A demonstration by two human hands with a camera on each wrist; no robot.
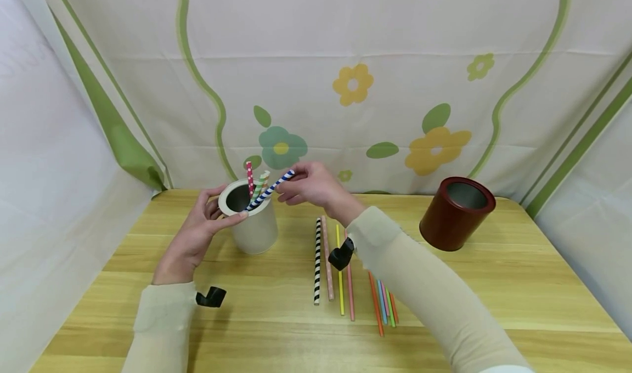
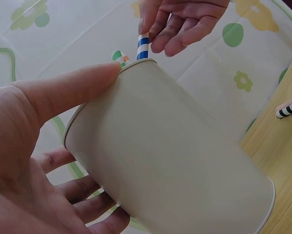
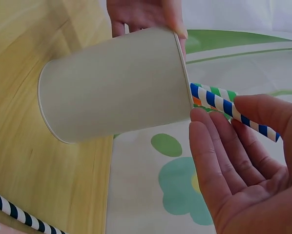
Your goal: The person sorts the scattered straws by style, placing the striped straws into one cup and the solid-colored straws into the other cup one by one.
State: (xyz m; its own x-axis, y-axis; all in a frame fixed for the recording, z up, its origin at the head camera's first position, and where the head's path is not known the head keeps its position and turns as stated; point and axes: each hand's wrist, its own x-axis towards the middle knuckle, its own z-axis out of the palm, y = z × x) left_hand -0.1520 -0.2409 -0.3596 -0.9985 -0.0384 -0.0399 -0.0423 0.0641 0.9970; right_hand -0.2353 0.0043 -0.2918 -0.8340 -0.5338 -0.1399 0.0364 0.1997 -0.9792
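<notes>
My left hand (image 1: 195,231) grips a white can (image 1: 257,235) near its rim, the thumb along the front and the fingers round the left side. Between thumb and fingertips, my right hand (image 1: 318,189) pinches a blue-and-white striped paper straw (image 1: 278,184). That straw leans to the right over the can's rim, its lower end inside the mouth. A red straw with white dots (image 1: 249,174) and a green-and-white striped straw (image 1: 258,188) stand in the can, along with an orange-striped one. The can hides their lower parts.
On the wooden table lie a black-and-white striped straw (image 1: 317,263), a pink dotted straw (image 1: 328,263), a yellow stick (image 1: 341,296) and several other coloured sticks, partly under my right forearm. A dark red can (image 1: 446,225) stands at the right. A flowered curtain (image 1: 316,104) hangs behind.
</notes>
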